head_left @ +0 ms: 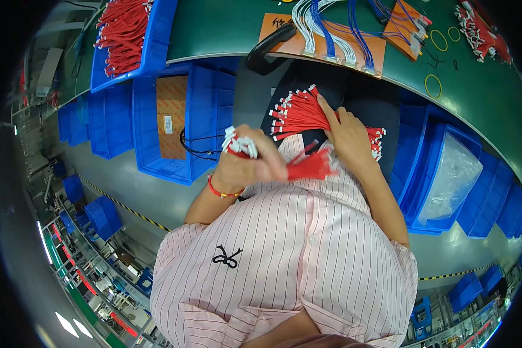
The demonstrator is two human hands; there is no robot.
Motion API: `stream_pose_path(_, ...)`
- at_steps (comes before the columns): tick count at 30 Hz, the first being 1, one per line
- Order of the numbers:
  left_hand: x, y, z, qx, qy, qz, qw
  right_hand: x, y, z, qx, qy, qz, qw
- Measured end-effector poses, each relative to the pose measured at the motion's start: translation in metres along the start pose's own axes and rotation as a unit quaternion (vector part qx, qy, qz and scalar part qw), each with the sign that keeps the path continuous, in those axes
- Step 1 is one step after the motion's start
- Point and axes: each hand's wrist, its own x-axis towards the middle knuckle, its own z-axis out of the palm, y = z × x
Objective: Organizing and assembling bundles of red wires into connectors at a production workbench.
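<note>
My left hand (249, 159) is closed round a bundle of red cables (310, 165); their white connector ends stick out on the left side of the fist, and the red ends, blurred by motion, trail out to the right. Across my lap lies a second, larger bundle of red cables (298, 116) with white connectors at both ends. My right hand (351, 136) rests flat on top of this lap bundle, fingers stretched out and covering its middle.
A green table (214, 29) runs ahead, bearing a blue bin (162, 40) of red cables, an orange board (365, 49) with white and blue wires, yellow rings (433, 86) and more red cables (486, 40). Blue crates (182, 168) stand on both sides below; one holds clear plastic (455, 174).
</note>
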Motion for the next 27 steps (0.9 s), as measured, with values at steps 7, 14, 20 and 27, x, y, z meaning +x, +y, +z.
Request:
stream_pose_path(7, -0.039, 0.048, 0.010, 0.022, -0.108, 0.072, 0.991, -0.008, 0.004, -0.001, -0.019, -0.006, 0.010, 1.000)
stream_pose_path(14, -0.050, 0.178, 0.072, 0.570, 0.015, 0.411, 0.712, -0.015, -0.008, -0.050, 0.075, 0.029, -0.065, 0.995)
stream_pose_path(20, 0.048, 0.243, 0.027, 0.778, 0.266, 0.376, 0.427, 0.008, -0.021, -0.032, 0.137, 0.056, -0.067, 0.987)
stream_pose_path(27, 0.055, 0.278, -0.152, 0.824, 0.242, -0.024, 0.511, 0.020, -0.012, -0.037, 0.292, 0.024, -0.030, 0.956)
